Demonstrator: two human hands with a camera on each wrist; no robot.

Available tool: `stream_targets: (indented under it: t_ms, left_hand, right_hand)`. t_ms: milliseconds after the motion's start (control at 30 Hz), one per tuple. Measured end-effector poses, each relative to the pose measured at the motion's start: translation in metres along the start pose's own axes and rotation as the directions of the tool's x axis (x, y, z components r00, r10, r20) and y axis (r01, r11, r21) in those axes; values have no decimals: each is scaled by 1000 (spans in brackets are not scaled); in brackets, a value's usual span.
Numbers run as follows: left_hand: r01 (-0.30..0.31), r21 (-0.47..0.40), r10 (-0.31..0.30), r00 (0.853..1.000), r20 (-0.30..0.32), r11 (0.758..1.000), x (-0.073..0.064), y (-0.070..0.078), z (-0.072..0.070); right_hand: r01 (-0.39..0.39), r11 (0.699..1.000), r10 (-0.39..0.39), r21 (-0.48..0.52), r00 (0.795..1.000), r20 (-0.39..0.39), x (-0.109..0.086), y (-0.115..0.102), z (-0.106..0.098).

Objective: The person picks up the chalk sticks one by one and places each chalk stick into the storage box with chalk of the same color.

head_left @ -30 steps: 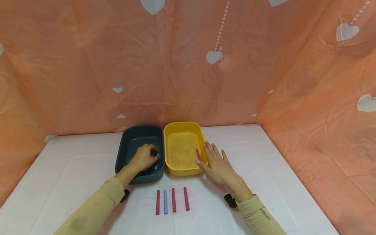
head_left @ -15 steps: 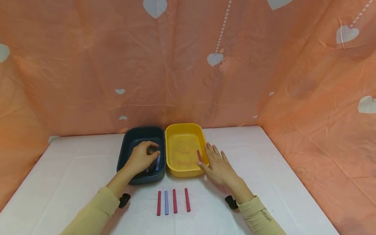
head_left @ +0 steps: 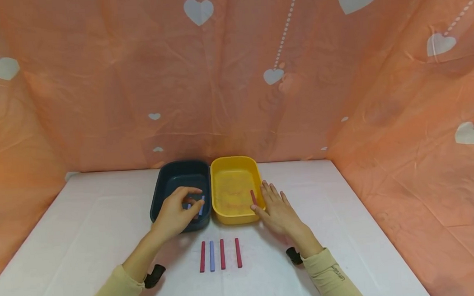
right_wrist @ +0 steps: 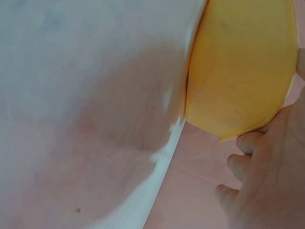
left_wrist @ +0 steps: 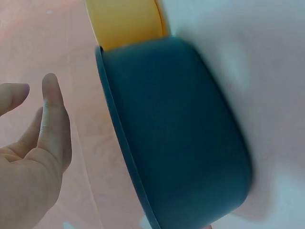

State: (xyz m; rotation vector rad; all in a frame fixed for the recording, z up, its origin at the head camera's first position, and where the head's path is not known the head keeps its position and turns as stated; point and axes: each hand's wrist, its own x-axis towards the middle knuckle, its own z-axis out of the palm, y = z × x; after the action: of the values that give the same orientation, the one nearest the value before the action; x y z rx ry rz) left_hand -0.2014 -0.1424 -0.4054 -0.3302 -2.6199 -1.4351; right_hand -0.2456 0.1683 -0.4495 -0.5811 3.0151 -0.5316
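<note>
My left hand [head_left: 175,213] hovers over the near part of the dark blue bin [head_left: 183,165]. A gap shows between its thumb and forefinger, with nothing held; the left wrist view has the fingers [left_wrist: 53,109] above the rim. Slim blue chalk-like sticks [head_left: 202,205] lie in that bin, partly hidden by the hand. My right hand [head_left: 281,213] rests against the right side of the yellow bin [head_left: 237,219], fingers straight, thumb over its near right corner. Inside the yellow bin leans a red stick [head_left: 253,197], its lower end hidden by the thumb.
In front of the bins, a row of sticks lies on the white table [head_left: 270,286]: a red stick [head_left: 202,257], a blue stick [head_left: 212,256] and two more red sticks [head_left: 230,253]. An orange curtain [head_left: 234,98] hangs behind the table.
My left hand has drawn back and up from inside the dark blue bin, its thumb and forefinger parting. A blue stick stays in that bin. The right hand keeps its place at the yellow bin.
</note>
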Motion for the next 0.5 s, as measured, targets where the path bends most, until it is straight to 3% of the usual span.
stream_targets:
  t_ms: [300, 500]
  left_hand:
    - [-46, 27, 47, 999, -11, 999, -28, -1, 4]
    - [-93, 33, 92, 995, 32, 995, -43, -7, 7]
  right_hand:
    - [14, 1000, -14, 12, 1000, -5, 0, 3, 1]
    - [14, 1000, -14, 23, 1000, 3, 1, 3, 1]
